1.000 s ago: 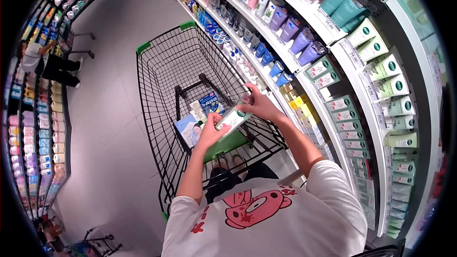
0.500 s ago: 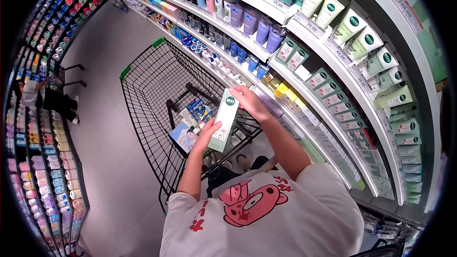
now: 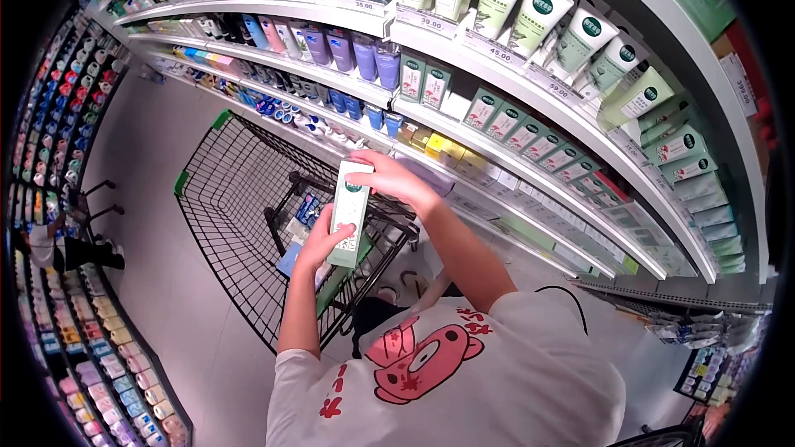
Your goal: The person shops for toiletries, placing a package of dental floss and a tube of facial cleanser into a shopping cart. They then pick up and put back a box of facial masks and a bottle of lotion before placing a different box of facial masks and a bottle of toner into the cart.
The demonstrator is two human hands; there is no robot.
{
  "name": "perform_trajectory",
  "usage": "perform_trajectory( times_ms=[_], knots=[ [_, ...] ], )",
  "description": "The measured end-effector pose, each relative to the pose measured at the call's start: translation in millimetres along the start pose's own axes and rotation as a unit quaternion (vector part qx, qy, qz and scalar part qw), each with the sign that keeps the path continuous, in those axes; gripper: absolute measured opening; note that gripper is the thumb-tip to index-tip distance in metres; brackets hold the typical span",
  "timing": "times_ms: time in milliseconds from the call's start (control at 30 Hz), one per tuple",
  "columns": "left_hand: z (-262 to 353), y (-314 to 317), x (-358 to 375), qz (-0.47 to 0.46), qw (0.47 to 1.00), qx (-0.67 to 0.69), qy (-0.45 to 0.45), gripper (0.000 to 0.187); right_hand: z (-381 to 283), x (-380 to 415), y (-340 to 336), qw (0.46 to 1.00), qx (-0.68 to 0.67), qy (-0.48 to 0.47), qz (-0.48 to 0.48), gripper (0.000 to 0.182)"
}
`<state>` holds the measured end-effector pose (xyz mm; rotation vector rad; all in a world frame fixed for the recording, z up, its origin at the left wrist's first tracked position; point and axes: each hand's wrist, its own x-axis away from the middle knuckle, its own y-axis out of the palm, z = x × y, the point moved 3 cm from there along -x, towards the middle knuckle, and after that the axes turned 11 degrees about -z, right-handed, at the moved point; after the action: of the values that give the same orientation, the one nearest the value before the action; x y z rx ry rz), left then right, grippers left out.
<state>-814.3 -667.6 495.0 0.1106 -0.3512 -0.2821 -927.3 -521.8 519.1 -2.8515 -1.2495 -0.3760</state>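
Between my two hands is a tall, narrow product box [image 3: 351,211], white and pale green with a dark green oval logo near its top. My left hand [image 3: 321,242] grips its lower part, thumb across the front. Around the upper end my right hand [image 3: 379,174] is closed, its fingers over the top near the logo. The box is held above a black wire shopping cart [image 3: 240,199] with green corner pieces. Inside the cart lie a blue pack [image 3: 308,209] and other items, partly hidden by my left hand and the box.
Curved shelves on the right hold green-and-white tubes [image 3: 542,16], similar boxes [image 3: 505,122] and purple tubes [image 3: 364,60]. Another stocked shelf [image 3: 108,356] lines the left. A person [image 3: 79,252] stands with a cart at the far left.
The view has turned to the right, so the shelves, cart and hands sit further left. My right hand's fingers have shifted onto the front of the box, which stands more upright.
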Motion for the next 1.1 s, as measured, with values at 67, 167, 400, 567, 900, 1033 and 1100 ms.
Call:
perform_trajectory(
  times_ms=[67, 167, 400, 567, 900, 1033, 1100],
  knots=[
    [23.9, 8.3, -15.8, -0.068, 0.997, -0.013, 0.047, 0.052, -39.6, 24.5, -16.5, 0.983, 0.174, -0.054, -0.005, 0.061],
    [40.7, 13.5, -50.1, -0.061, 0.971, -0.191, 0.129, 0.063, -95.7, 68.6, -31.3, 0.945, 0.307, -0.097, 0.061, 0.059],
    [105.3, 60.7, -130.5, -0.013, 0.866, -0.478, 0.145, 0.087, -117.2, 105.7, -48.3, 0.798, 0.489, -0.173, 0.306, 0.051],
    [126.4, 77.5, -195.1, 0.024, 0.767, -0.625, 0.143, 0.073, -106.4, 115.1, -65.8, 0.725, 0.536, -0.178, 0.395, 0.054],
    [134.4, 87.8, -248.0, 0.063, 0.74, -0.653, 0.149, 0.047, -95.3, 96.9, -78.7, 0.714, 0.569, -0.097, 0.396, 0.052],
    [131.6, 89.1, -252.3, 0.062, 0.746, -0.639, 0.177, 0.049, -88.4, 92.8, -81.0, 0.712, 0.573, -0.103, 0.392, 0.052],
    [129.8, 90.9, -250.5, 0.063, 0.749, -0.638, 0.166, 0.05, -88.2, 92.4, -84.0, 0.709, 0.578, -0.092, 0.393, 0.054]
  ],
)
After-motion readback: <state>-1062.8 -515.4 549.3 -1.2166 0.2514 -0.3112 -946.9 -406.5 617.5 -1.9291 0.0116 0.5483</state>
